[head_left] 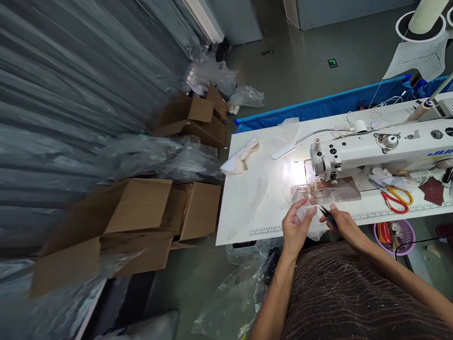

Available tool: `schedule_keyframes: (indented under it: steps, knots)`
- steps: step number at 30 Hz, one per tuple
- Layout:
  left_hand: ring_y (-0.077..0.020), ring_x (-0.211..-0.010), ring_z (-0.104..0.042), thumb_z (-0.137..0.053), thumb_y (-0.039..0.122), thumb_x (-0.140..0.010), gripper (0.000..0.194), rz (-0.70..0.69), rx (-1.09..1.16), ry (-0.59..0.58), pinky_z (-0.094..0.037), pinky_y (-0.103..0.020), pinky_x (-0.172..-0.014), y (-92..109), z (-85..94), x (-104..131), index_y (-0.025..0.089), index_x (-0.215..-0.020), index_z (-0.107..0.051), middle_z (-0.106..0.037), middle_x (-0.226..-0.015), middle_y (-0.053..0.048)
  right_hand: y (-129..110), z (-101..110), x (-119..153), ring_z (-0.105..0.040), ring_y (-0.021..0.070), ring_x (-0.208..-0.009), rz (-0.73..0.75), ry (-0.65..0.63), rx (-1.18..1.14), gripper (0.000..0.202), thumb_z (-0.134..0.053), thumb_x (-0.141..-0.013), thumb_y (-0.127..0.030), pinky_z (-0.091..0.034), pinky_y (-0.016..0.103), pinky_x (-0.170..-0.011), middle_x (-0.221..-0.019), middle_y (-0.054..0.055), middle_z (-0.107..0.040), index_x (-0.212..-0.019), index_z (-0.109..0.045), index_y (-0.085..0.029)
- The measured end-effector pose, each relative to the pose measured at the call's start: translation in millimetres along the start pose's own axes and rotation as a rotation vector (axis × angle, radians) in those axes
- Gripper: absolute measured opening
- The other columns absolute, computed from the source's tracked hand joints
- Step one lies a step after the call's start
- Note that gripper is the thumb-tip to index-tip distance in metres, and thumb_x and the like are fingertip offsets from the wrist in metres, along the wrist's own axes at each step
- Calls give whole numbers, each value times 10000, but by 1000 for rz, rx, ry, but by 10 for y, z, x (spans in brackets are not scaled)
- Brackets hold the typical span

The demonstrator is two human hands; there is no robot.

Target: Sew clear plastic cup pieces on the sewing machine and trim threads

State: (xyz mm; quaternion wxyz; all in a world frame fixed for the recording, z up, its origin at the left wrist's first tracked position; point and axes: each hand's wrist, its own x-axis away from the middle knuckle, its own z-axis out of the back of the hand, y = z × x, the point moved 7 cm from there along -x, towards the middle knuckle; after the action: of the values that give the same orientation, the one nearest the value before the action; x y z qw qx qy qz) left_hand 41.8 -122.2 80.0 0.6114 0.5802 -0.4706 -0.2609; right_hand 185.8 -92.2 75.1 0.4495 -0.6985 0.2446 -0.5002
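At the table's front edge, my left hand [296,226] pinches a piece of sheer white fabric [302,213], part of which hangs below the edge. My right hand [343,223] is closed around small dark thread snips [329,216], their points turned toward the fabric and close to my left fingertips. Just beyond both hands is the lit needle area of a white sewing machine [357,150]. A brownish see-through sheet [345,190] lies under its head. Whether the snip blades touch the fabric I cannot tell.
Red-and-yellow-handled scissors [396,196] lie right of my hands on the white table [240,208]. A folded cream fabric piece [240,157] is at the far left. A purple basket [406,236] stands below the front edge. Open cardboard boxes [139,205] and plastic bags are on the left.
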Motion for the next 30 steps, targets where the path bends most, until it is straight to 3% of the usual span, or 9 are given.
schedule_keyframes:
  steps: [3, 5, 9, 12, 16, 20, 22, 26, 30]
  knots:
    - [-239, -947, -704, -831, 461, -617, 601, 122, 189, -1, -551, -368, -870, -89, 24, -31, 173, -1110, -641, -703, -1146, -132, 21, 286, -43, -339, 103, -481, 49, 176, -16, 667, -477, -699, -815, -259, 256, -460, -563, -38, -422, -761, -615, -165]
    - [-247, -967, -702, -814, 476, -645, 643, 163, 246, -41, -550, -365, -877, -118, -14, -25, 192, -1186, -611, -700, -1152, -133, 35, 353, -74, -343, 99, -479, 75, 237, -11, 623, -554, -660, -788, -275, 257, -460, -563, -44, -427, -745, -599, -172]
    - [-262, -1028, -684, -786, 490, -685, 802, 179, 261, -125, -546, -378, -897, -153, -125, 11, 247, -1379, -469, -692, -1174, -125, 79, 164, -115, -390, 101, -464, 43, 126, -43, 603, -685, -548, -737, -335, 262, -458, -548, -53, -473, -767, -585, -183]
    - [-256, -1108, -648, -785, 490, -690, 866, 155, 238, -124, -533, -353, -919, -183, -114, 18, 270, -1434, -400, -644, -1264, -131, 100, 94, -100, -399, 101, -479, 33, 103, -78, 608, -749, -484, -690, -348, 263, -464, -577, -40, -518, -772, -603, -176]
    - [-225, -1097, -648, -790, 495, -682, 910, 163, 180, -70, -542, -304, -869, -255, -1, 27, 293, -1456, -355, -623, -1296, -115, 68, 199, -60, -426, 117, -548, 132, 169, -28, 515, -741, -558, -636, -361, 269, -520, -613, -10, -546, -728, -629, -163]
    - [-158, -896, -689, -866, 423, -587, 967, 213, 181, 54, -532, -226, -763, -345, 64, 48, 233, -1416, -406, -714, -1073, -82, -28, 204, 33, -381, 110, -511, 231, 167, 101, 410, -662, -701, -568, -340, 263, -492, -573, -23, -506, -762, -650, -163]
    - [-126, -787, -681, -896, 346, -542, 903, 244, 245, 86, -518, -199, -716, -378, 23, 48, 194, -1335, -492, -728, -952, -47, -136, 124, 112, -415, 116, -530, 316, 113, 168, 345, -623, -767, -509, -373, 264, -520, -602, -9, -545, -783, -663, -166]
    - [-120, -642, -651, -867, 225, -551, 499, 380, 521, -17, -514, -208, -651, -424, -169, 33, 157, -1005, -670, -716, -761, 1, -314, -91, 231, -522, 133, -611, 403, -137, 152, 316, -649, -781, -488, -449, 267, -593, -707, 27, -641, -801, -688, -175]
    - [-173, -662, -677, -790, 305, -650, 228, 466, 605, -52, -552, -274, -690, -426, -180, 14, 159, -795, -693, -723, -723, -30, -426, 74, 174, -501, 121, -535, 364, 10, 56, 392, -639, -783, -548, -425, 251, -511, -630, 16, -609, -831, -685, -161]
